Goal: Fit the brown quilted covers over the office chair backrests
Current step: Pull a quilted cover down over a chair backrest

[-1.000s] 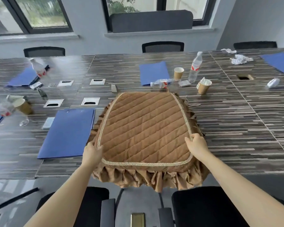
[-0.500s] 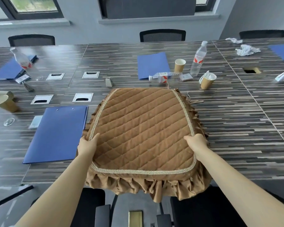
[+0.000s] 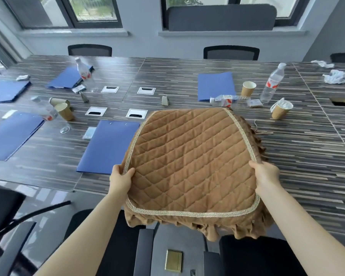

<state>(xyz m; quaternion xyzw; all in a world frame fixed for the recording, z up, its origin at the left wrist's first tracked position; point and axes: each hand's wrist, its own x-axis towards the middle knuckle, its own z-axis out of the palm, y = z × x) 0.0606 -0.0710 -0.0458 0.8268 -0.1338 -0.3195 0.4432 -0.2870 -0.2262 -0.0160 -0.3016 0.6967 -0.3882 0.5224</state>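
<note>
Cover: a brown quilted cover (image 3: 191, 162) with pale braid trim and a ruffled skirt, quilted face up, held over the near edge of the table (image 3: 299, 160); its near ruffle hangs past the edge, above the black chairs
Left hand: the left hand (image 3: 121, 179) grips the cover's left side at the braid, thumb on top of the quilting, fingers curled under the edge
Right hand: the right hand (image 3: 265, 176) holds the cover's right side, thumb on the braid, fingers wrapped round the ruffled edge and hidden beneath it
Lift: whether the far part of the cover rests on the table cannot be told
Chairs: the left black chair (image 3: 112, 246) and the right black chair (image 3: 257, 257) sit side by side below the cover, armrests between them
Table items: a blue folder (image 3: 108, 146) lies just left of the cover; a second blue folder (image 3: 215, 85) lies beyond it; a fallen water bottle (image 3: 225, 100) lies near the cover's far edge; an upright water bottle (image 3: 272, 84) and a paper cup (image 3: 248, 88) stand behind that; another cup stuffed with tissue (image 3: 281, 109) stands to the right
Far side: two dark chair backs (image 3: 231, 52) stand against the far edge of the table, under the windows
</note>
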